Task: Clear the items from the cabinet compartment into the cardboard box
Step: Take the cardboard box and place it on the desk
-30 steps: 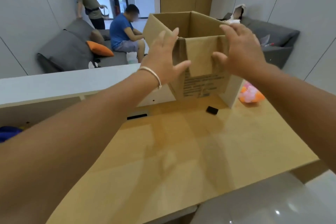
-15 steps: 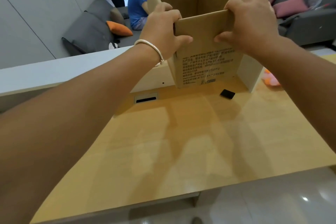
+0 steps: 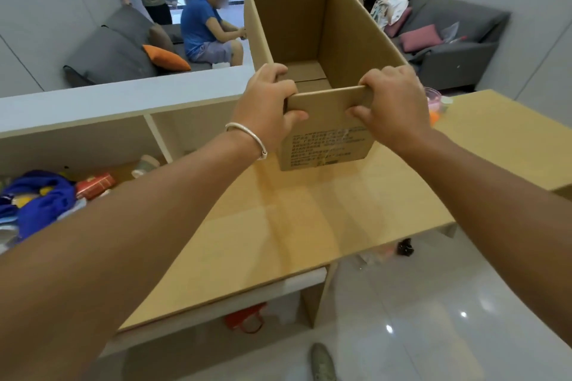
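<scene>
An open, empty cardboard box (image 3: pixel 328 136) is over the wooden table top (image 3: pixel 278 226), its near end toward me. My left hand (image 3: pixel 266 105) grips the left corner of the near rim and my right hand (image 3: pixel 393 105) grips the right corner. At the left, the cabinet compartment (image 3: pixel 93 145) holds a blue cloth (image 3: pixel 40 198), a red packet (image 3: pixel 94 184), a roll of tape (image 3: pixel 144 164) and other small items partly hidden by my left arm.
A white cabinet top (image 3: pixel 108 99) runs behind the table. A pink and orange object (image 3: pixel 433 102) sits behind my right hand. Three people are on or near grey sofas (image 3: pixel 114 52) beyond. A red bag (image 3: pixel 246 317) lies under the table; a shoe (image 3: pixel 322 362) is on the tiled floor.
Both hands closed on the box's near rim and drew it toward me and lower. The view tilted down, so the box's inside and the cabinet compartment now show.
</scene>
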### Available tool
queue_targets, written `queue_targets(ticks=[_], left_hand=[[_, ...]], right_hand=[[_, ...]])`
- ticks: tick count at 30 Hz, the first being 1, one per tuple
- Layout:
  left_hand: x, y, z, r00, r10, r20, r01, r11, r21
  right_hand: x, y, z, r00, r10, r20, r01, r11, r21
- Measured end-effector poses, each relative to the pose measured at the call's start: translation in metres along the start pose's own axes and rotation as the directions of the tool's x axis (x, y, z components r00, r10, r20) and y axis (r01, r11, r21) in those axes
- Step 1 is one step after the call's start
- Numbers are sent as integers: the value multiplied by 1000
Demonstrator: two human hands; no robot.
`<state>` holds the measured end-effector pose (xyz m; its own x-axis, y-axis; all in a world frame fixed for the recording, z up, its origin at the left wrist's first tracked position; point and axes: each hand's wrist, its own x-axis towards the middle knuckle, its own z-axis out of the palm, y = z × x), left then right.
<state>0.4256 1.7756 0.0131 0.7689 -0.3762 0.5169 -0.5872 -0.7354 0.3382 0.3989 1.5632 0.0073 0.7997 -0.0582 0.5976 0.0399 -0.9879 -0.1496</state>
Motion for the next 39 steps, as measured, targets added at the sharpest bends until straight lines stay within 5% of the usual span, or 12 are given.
queue_targets(ticks=[12,19,39], left_hand=[[-139,24,-5,999,44,18,-43,997,-67],[-184,17,33,989,-38,140,60,986,-154],[-73,-39,188,937,-224,267,254,964,-84]], right_hand=[[-145,-31,-30,999,36,-34,-36,999,14],[-192,-21,-7,992,52,115,-52,999,-3],[-109,79,155,954,59,293,-77,996,47]])
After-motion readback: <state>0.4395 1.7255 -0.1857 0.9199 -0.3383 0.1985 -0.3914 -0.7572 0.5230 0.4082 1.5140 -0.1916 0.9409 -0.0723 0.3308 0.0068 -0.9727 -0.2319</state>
